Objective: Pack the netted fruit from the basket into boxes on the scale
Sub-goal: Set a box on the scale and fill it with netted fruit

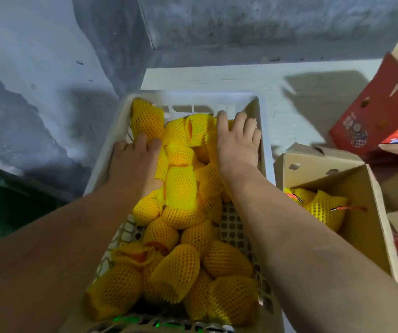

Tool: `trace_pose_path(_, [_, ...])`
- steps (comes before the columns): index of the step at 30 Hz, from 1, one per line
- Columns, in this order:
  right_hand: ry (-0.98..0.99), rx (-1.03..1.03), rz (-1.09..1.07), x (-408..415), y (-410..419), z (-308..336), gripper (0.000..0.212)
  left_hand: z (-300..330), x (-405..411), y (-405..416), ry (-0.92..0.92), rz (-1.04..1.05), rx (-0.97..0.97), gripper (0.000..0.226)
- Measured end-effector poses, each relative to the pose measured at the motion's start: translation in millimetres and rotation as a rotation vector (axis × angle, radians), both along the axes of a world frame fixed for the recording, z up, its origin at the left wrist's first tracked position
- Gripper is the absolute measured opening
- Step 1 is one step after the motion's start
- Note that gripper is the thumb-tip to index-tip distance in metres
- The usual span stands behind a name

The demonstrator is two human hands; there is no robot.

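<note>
A white plastic basket (264, 131) in front of me holds several fruits in yellow foam netting (181, 186). Both my arms reach into its far end. My left hand (133, 159) lies at the far left of the pile, its fingers curled down round a netted fruit (146, 121). My right hand (237, 143) rests on the fruits by the basket's far right wall, fingers spread and fairly straight. To the right stands an open brown cardboard box (352, 186) with two netted fruits (323, 207) inside. The scale is hidden.
Red printed cartons (373, 111) stand folded open at the upper right, behind the brown box. A white tabletop (217, 78) extends beyond the basket to a grey wall (241, 27). Dark green floor (5, 212) shows at the left.
</note>
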State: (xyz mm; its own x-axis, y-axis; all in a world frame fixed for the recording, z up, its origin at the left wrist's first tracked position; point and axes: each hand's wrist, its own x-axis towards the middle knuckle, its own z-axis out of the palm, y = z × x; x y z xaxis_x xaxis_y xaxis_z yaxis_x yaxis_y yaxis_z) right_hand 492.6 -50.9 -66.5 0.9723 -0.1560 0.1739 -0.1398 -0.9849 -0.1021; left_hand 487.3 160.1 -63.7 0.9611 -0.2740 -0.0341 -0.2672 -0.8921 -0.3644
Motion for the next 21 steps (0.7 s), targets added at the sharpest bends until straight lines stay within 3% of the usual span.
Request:
trace_pose_path(3, [-0.054, 0.076, -0.008, -3.2, 2.5, 4.5, 0.075, 9.8, -13.3, -1.9, 0.063, 0.046, -0.116, 0.084])
trace_pose_path(7, [-0.129, 0.240, 0.079, -17.7, -5.0, 13.8, 0.094, 43.6, -46.6, 8.7, 0.233, 0.143, -0.767, 0.088])
trace_pose_path(10, [-0.138, 0.827, 0.066, -47.8, -5.7, 34.6, 0.094, 82.7, -95.2, 29.3, 0.385, 0.337, -1.249, 0.068])
trace_pose_path(12, [-0.195, 1.220, -0.006, -86.3, 9.2, 54.1, 0.067, 105.1, -130.1, 33.8, 0.505, 0.516, -1.582, 0.057])
trace_pose_path(14, [-0.145, 1.448, 0.047, -131.0, 34.2, 76.5, 0.043, 114.1, -164.3, 34.1, 0.637, 0.609, -1.857, 0.057])
trace_pose_path(16, [-0.036, 1.486, 0.210, -171.3, 56.5, 102.5, 0.041, 118.8, -196.4, 26.4, 0.690, 0.615, -1.975, 0.056])
trace_pose_path(19, [0.016, 1.445, 0.325, -220.4, 69.8, 145.8, 0.044, 133.7, -245.7, 20.6, 0.712, 0.602, -2.097, 0.073])
trace_pose_path(21, [0.028, 1.485, 0.305, -249.8, 70.9, 171.6, 0.044, 147.5, -278.4, 27.0, 0.771, 0.595, -2.211, 0.061])
